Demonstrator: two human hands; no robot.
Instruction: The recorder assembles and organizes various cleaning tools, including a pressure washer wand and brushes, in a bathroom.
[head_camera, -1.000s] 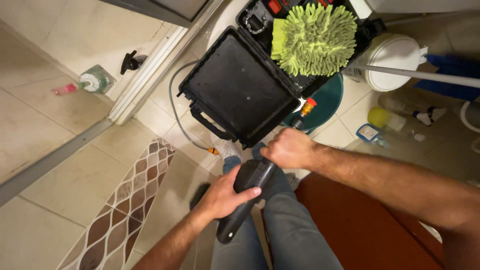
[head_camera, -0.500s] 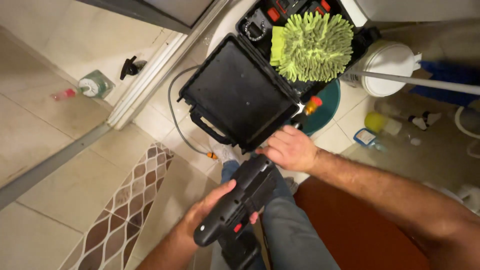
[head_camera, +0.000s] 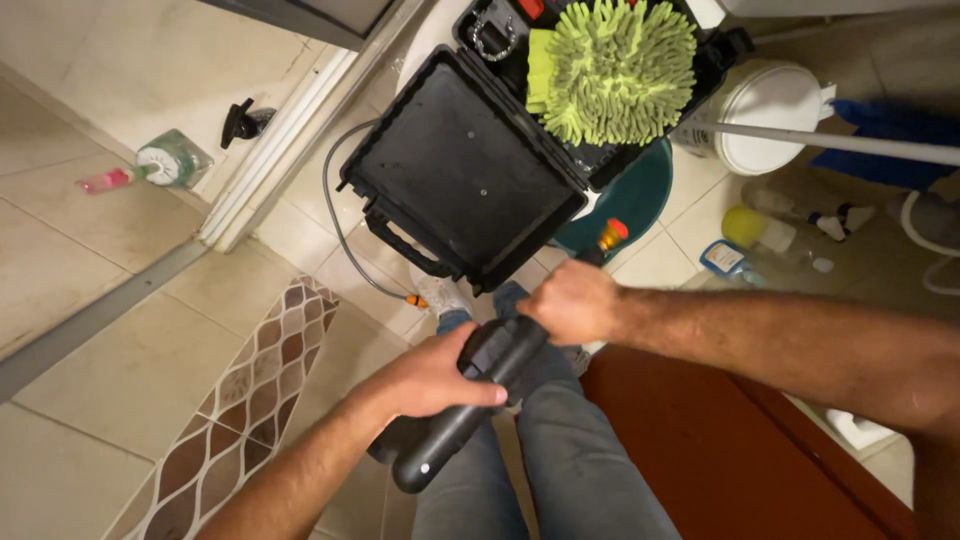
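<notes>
Spray gun (head_camera: 480, 395), black, sits low centre over the knees: left hand (head_camera: 425, 380) wraps its handle for support, right hand (head_camera: 575, 300) clenches the orange-tipped barrel before the open case (head_camera: 460, 175).

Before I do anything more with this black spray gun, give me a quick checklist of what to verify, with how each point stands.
1. Left hand wrapped around the black spray gun at its handle: ok.
2. Right hand closed around the gun's front barrel: ok.
3. Orange-tipped nozzle visible past the right hand, pointing away from the body: ok.
4. Whether a hose is attached to the gun: cannot tell, the bottom of the handle faces the camera, unclear.
5. Black case open on the floor ahead, lid lying flat: ok.
6. Green chenille mitt resting in the case, clear of both hands: ok.
</notes>
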